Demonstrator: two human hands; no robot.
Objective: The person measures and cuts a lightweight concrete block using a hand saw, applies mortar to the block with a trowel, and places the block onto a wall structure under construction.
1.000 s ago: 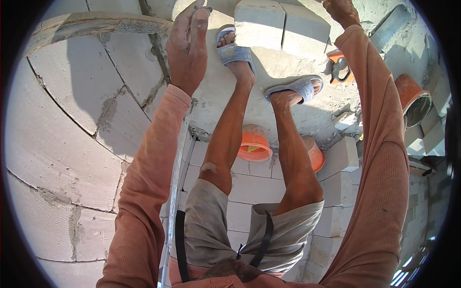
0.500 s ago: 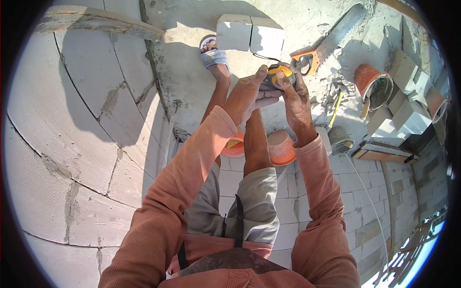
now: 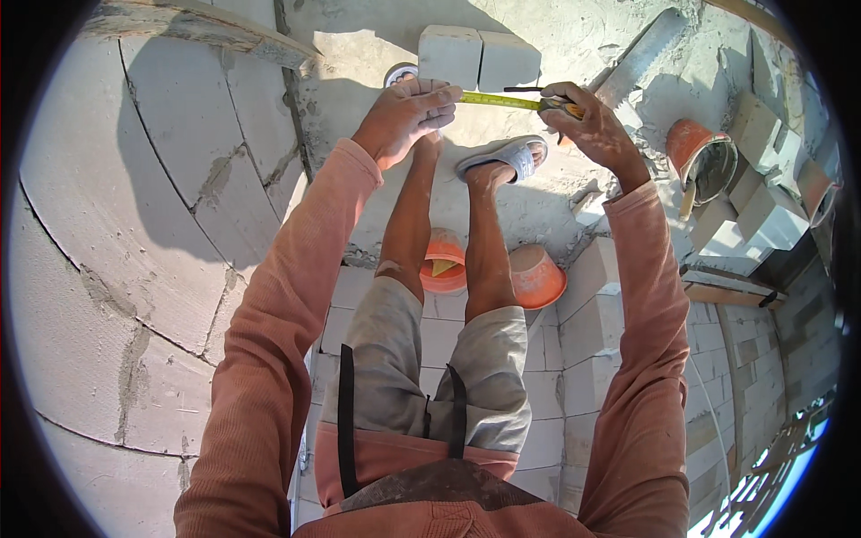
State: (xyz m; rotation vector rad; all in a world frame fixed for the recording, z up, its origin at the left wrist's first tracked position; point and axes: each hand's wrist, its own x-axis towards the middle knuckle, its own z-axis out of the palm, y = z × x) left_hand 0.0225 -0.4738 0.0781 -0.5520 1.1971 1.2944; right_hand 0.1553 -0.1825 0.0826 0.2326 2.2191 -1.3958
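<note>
A tape measure [image 3: 502, 100] is stretched between my two hands, with a short length of its yellow blade drawn out. My left hand [image 3: 405, 123] pinches the blade's free end. In my right hand [image 3: 594, 127] is the black and yellow case, its fingers closed around it and hiding part of it; a dark strap sticks out beside the blade. Just beyond the blade, two pale blocks [image 3: 450, 57] sit side by side on the concrete floor.
A handsaw [image 3: 644, 56] lies at the far right, its handle behind my right hand. Orange buckets [image 3: 538, 276] stand near my legs, and another bucket [image 3: 701, 161] lies tipped near stacked blocks [image 3: 762, 215]. A block wall [image 3: 161, 206] rises at left; a wooden plank [image 3: 197, 27] rests atop it.
My hands have moved apart, left hand leftward and right hand rightward. The yellow blade is now pulled out of the case. My right foot has come into view.
</note>
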